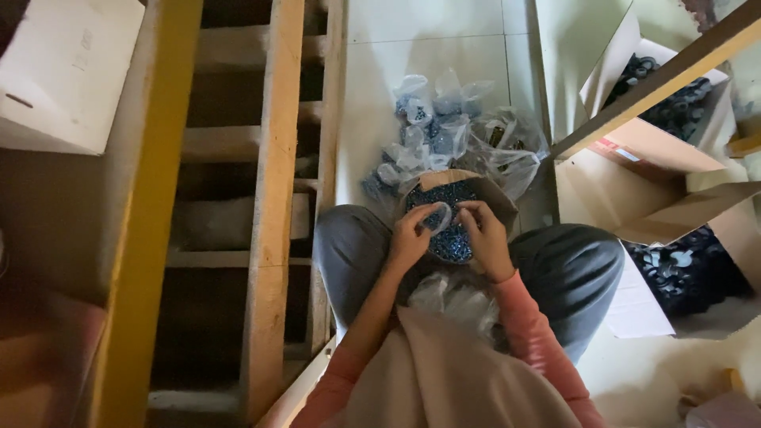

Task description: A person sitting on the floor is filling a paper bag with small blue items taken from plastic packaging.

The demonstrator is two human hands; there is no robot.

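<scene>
- We look down on a seated person in grey trousers, with both hands raised over a small cardboard box [498,200] full of small blue pieces [452,238] at the centre of the frame.
- The left hand [411,238] and the right hand [485,238] together pinch a small clear plastic bag [441,217] above the blue pieces.
- Just above the box, a pile of filled clear bags [444,127] lies on the pale floor.
- More empty clear bags [456,297] rest in the lap.
- At the right, 2 open cartons [674,170] hold dark pieces.
- A wooden frame [273,198] runs down the left.
</scene>
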